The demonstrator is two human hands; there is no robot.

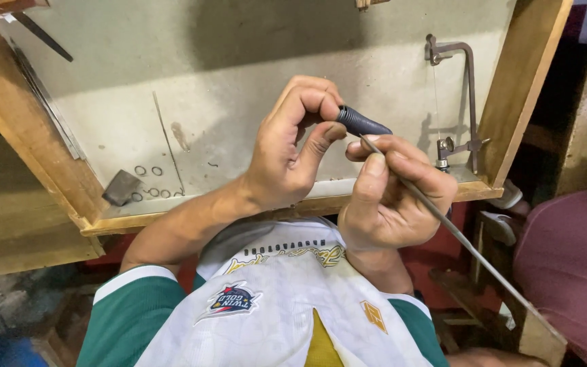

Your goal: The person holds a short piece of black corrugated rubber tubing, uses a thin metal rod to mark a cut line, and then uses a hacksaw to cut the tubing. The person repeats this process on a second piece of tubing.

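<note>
Right hand (392,194) pinching file (443,221), left hand (293,146) curled

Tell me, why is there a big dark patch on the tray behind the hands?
Head view: that patch is a soft shadow on the wooden tray; the left hand, right hand and dark-handled file look sharp, the frame saw casts a faint shadow, and the tray's edges bow from the wide lens.

Between the left fingertips (327,115) sits a dark blue-black ribbed tool handle (363,124); its thin grey metal rod (470,246) runs past the right fingers (402,163). Beyond them lies a pale grey tray in a tan wooden frame (524,81). Below, a white jersey with green sleeves (280,312).
</note>
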